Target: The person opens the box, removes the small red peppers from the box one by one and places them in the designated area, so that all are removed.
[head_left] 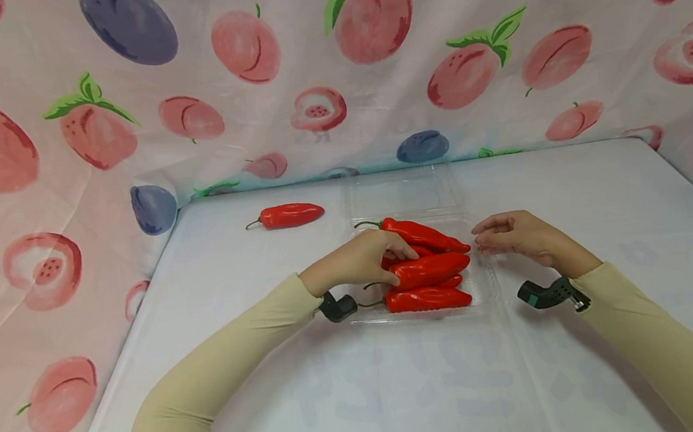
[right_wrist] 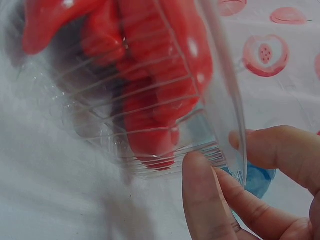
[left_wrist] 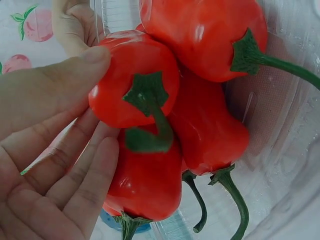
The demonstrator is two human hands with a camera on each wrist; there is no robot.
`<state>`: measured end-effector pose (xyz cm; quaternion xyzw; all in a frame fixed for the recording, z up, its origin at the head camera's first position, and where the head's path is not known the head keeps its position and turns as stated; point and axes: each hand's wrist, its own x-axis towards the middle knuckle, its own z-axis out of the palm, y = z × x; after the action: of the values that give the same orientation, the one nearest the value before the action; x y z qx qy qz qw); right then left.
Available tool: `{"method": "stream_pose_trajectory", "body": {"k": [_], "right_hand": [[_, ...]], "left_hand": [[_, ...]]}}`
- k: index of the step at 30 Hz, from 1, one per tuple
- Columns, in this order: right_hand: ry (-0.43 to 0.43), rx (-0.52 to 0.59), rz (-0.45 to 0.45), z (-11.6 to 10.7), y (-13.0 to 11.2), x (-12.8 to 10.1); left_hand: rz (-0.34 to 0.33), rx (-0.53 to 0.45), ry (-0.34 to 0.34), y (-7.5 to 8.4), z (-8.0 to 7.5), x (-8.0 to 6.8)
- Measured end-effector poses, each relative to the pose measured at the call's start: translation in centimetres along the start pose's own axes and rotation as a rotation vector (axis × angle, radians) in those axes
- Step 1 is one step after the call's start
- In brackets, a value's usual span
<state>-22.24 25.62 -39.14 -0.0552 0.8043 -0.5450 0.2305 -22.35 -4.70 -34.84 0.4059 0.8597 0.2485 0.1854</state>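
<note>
Several red peppers with green stems lie piled in a clear plastic box [head_left: 418, 315]. My left hand [head_left: 358, 261] reaches over the box's left side and holds one red pepper [head_left: 432, 270] on top of the pile. In the left wrist view, the thumb [left_wrist: 75, 75] presses that pepper's side, with the fingers spread below. At the box's far right corner, my right hand [head_left: 519, 239] pinches the plastic rim. The right wrist view has its fingertips [right_wrist: 200, 175] on either side of the clear rim, with peppers showing through the ribbed wall.
The box's clear lid [head_left: 402, 195] lies folded back behind it. A single red pepper [head_left: 291, 215] rests on the white table [head_left: 317, 405] at the back left. A fruit-print cloth [head_left: 199, 161] hangs behind the table and along its sides.
</note>
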Motion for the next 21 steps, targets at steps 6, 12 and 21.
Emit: {"method": "stream_pose_trajectory", "body": {"k": [6,12,21], "right_hand": [[0.003,-0.011,0.006,-0.01,0.06,0.05],[0.007,-0.005,0.008,0.00,0.04,0.03],[0.007,-0.008,0.010,0.07,-0.11,-0.05]], "left_hand": [[-0.008,-0.033,-0.011,-0.05,0.02,0.02],[-0.021,-0.037,-0.034,0.04,-0.01,0.10],[-0.023,-0.021,-0.051,0.19,0.08,0.40]]}}
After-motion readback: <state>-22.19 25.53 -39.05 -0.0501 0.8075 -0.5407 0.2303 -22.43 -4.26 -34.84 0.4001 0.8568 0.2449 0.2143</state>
